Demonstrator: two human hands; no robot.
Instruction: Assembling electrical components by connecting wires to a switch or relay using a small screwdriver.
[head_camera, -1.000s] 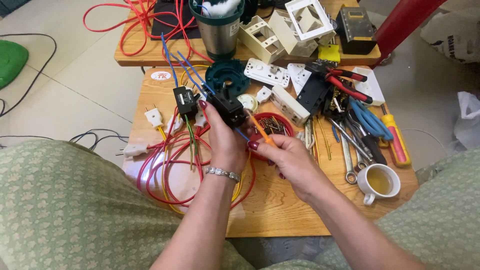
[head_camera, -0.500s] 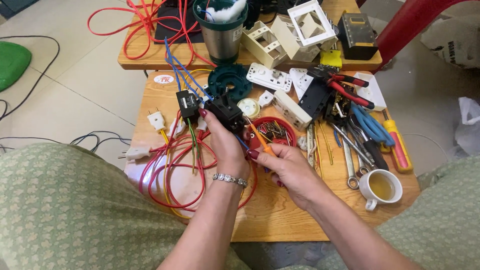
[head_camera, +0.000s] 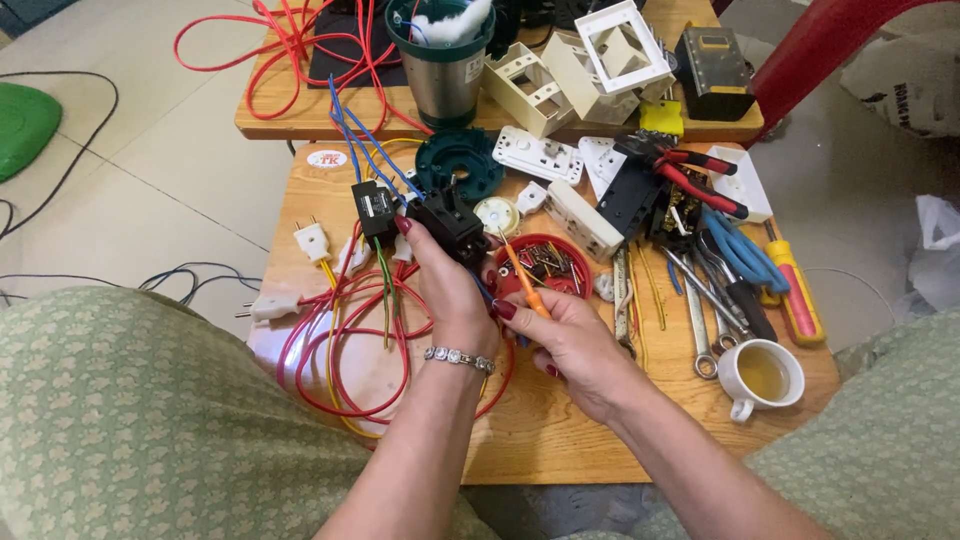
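Observation:
My left hand (head_camera: 447, 285) grips a small black electrical module (head_camera: 449, 224) with blue wires (head_camera: 362, 140) running up from it. A second black module (head_camera: 375, 208) sits just left of it, trailing green and yellow wires. My right hand (head_camera: 562, 333) holds a thin orange-handled screwdriver (head_camera: 522, 275), tip pointing up toward the module in my left hand. Both hands hover above a low wooden table (head_camera: 560, 440). A silver bracelet (head_camera: 458, 357) circles my left wrist.
A red dish of small screws (head_camera: 558, 262) lies behind my right hand. Red wire loops (head_camera: 330, 350) with white plugs (head_camera: 312, 240) spread at left. Pliers, wrenches, a red and yellow screwdriver (head_camera: 795, 285) and a white cup of tea (head_camera: 762, 374) lie at right. White socket frames and a steel cup (head_camera: 440, 70) stand behind.
Both hands stay nearly in place. The screwdriver tip has edged closer to the black module in my left hand.

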